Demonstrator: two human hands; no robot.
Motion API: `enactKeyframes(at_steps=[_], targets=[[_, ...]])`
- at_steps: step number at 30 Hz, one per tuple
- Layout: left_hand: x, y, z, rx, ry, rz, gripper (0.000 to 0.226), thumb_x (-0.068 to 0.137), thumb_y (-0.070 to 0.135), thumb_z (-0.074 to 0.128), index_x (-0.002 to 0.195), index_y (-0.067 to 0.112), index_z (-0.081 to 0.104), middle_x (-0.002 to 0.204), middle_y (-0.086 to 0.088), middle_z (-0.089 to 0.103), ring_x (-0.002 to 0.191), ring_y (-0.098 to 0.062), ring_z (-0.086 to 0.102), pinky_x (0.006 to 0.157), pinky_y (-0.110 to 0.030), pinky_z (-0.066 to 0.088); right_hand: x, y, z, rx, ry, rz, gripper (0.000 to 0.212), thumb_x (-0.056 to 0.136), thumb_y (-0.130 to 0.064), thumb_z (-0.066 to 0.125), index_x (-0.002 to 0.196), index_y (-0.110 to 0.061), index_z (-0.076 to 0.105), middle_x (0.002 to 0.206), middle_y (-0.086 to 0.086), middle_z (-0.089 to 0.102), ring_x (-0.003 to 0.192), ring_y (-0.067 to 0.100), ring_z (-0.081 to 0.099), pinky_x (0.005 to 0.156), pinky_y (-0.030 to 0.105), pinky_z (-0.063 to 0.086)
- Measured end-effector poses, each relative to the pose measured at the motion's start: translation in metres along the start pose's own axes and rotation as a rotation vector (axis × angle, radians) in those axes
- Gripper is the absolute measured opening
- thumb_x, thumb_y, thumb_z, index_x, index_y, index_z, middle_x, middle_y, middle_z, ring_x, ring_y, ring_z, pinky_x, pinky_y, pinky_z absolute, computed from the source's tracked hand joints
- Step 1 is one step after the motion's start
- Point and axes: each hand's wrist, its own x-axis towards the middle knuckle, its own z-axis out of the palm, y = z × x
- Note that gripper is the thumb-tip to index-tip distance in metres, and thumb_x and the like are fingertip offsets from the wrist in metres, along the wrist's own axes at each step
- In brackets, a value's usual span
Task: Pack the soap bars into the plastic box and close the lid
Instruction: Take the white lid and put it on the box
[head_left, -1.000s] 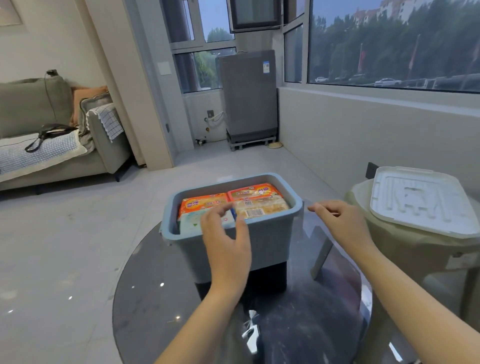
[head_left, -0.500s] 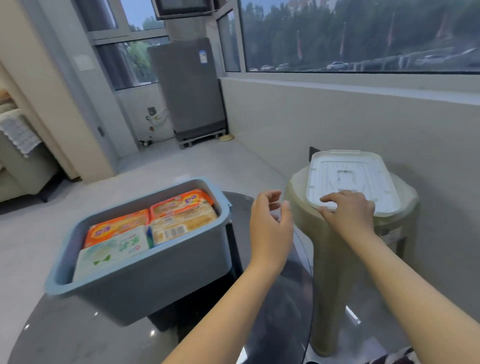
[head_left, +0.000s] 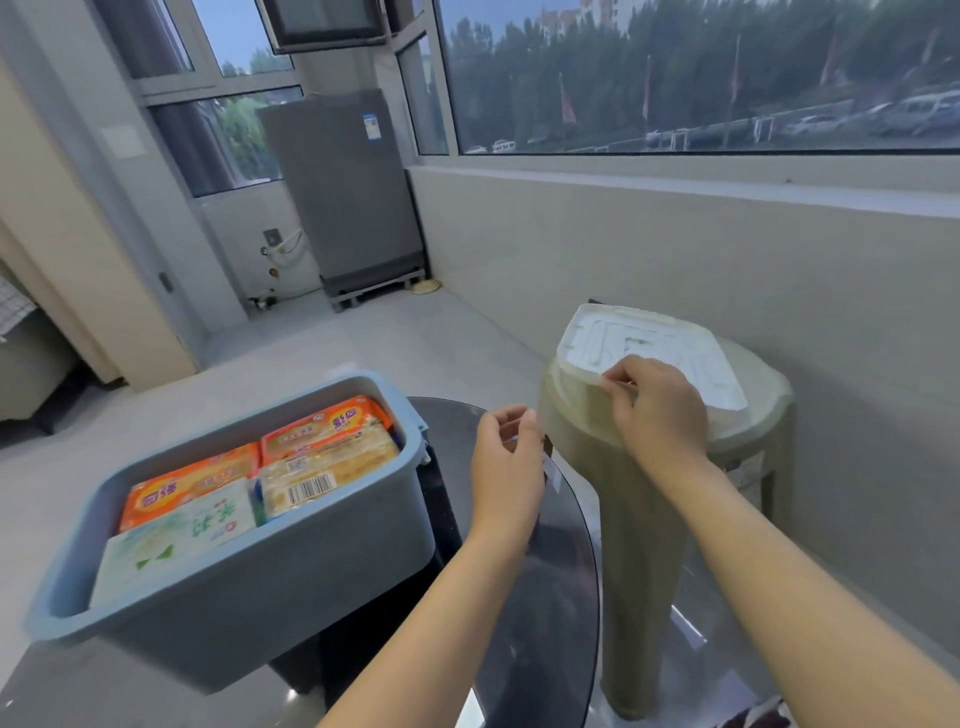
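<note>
We are seeing the blue plastic box sitting uncovered on the left part of the dark round glass bench, its near left corner reaching about to the bench's left edge. The soap bars are lying inside it, packed side by side and filling it close to the rim: orange-wrapped packs along the far side, a pale green-and-white pack at the near left, a clear-wrapped pack with a barcode at the near right.

The white lid is lying well apart from the box, on the seat of a greenish plastic stool standing just beside the bench's right edge. The lid's near left corner is overhanging the stool's seat edge, and its far end is sitting close to the low wall under the window.

Our right hand is gripping that near edge of the lid, fingers curled over the top at the corner; we cannot tell where the thumb lies. Our left hand is hanging in the air between box and stool, over the bench's right rim, fingers loosely curled, holding nothing.

Open room: bare bench surface is showing between the box's right wall and the stool, and pale floor is running clear beyond toward a grey appliance at the far wall.
</note>
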Motion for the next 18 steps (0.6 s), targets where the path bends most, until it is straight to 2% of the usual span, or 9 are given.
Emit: enactKeyframes(at_steps=[4, 6, 9, 12, 16, 18], targets=[[0.0, 0.02, -0.014, -0.12, -0.034, -0.007, 0.008, 0.096, 0.032, 0.045, 0.1, 0.031, 0.052, 0.101, 0.008, 0.062, 0.091, -0.004, 0.065, 0.081, -0.026, 0.054, -0.003, -0.038, -0.019, 0.15, 0.19, -0.034, 0.011, 0.084, -0.017, 0.062, 0.079, -0.008, 0.063, 0.081, 0.005, 0.068, 0.077, 0.022, 0.057, 0.064, 0.026, 0.035], [0.001, 0.03, -0.022, -0.175, -0.062, -0.005, 0.018, 0.096, 0.033, 0.045, 0.112, 0.027, 0.051, 0.103, 0.009, 0.061, 0.091, -0.003, 0.065, 0.084, -0.029, 0.055, -0.009, -0.055, -0.027, 0.226, 0.255, -0.052, 0.011, 0.085, -0.017, 0.063, 0.081, -0.006, 0.063, 0.08, 0.005, 0.067, 0.074, 0.018, 0.053, 0.063, 0.02, 0.03], [0.002, 0.043, -0.034, -0.258, -0.101, 0.006, 0.041, 0.096, 0.034, 0.045, 0.135, 0.022, 0.04, 0.116, 0.008, 0.054, 0.104, -0.007, 0.06, 0.088, -0.032, 0.054, -0.017, -0.081, -0.038, 0.363, 0.328, -0.063, 0.013, 0.086, -0.015, 0.062, 0.084, -0.002, 0.062, 0.079, 0.007, 0.066, 0.073, 0.019, 0.055, 0.063, 0.018, 0.032], [0.006, 0.056, -0.048, -0.322, -0.126, 0.038, 0.052, 0.096, 0.033, 0.046, 0.144, 0.023, 0.03, 0.126, 0.008, 0.046, 0.119, -0.014, 0.051, 0.09, -0.031, 0.052, -0.024, -0.107, -0.046, 0.467, 0.366, -0.073, 0.016, 0.088, -0.017, 0.061, 0.085, -0.002, 0.061, 0.079, 0.005, 0.064, 0.073, 0.016, 0.056, 0.065, 0.019, 0.04], [0.011, 0.074, -0.071, -0.351, -0.138, 0.156, 0.056, 0.095, 0.033, 0.047, 0.146, 0.026, 0.026, 0.137, 0.008, 0.041, 0.117, -0.006, 0.048, 0.093, -0.029, 0.048, -0.033, -0.137, -0.054, 0.66, 0.378, -0.079, 0.01, 0.087, -0.017, 0.061, 0.086, -0.007, 0.059, 0.075, -0.015, 0.057, 0.071, -0.009, 0.059, 0.066, 0.002, 0.042], [0.012, 0.086, -0.083, -0.302, -0.114, 0.24, 0.056, 0.094, 0.035, 0.047, 0.146, 0.028, 0.027, 0.138, 0.012, 0.04, 0.112, 0.002, 0.05, 0.093, -0.028, 0.047, -0.035, -0.149, -0.057, 0.749, 0.353, -0.076, 0.006, 0.088, -0.018, 0.06, 0.086, -0.014, 0.056, 0.076, -0.02, 0.057, 0.074, -0.014, 0.058, 0.065, 0.001, 0.042]])
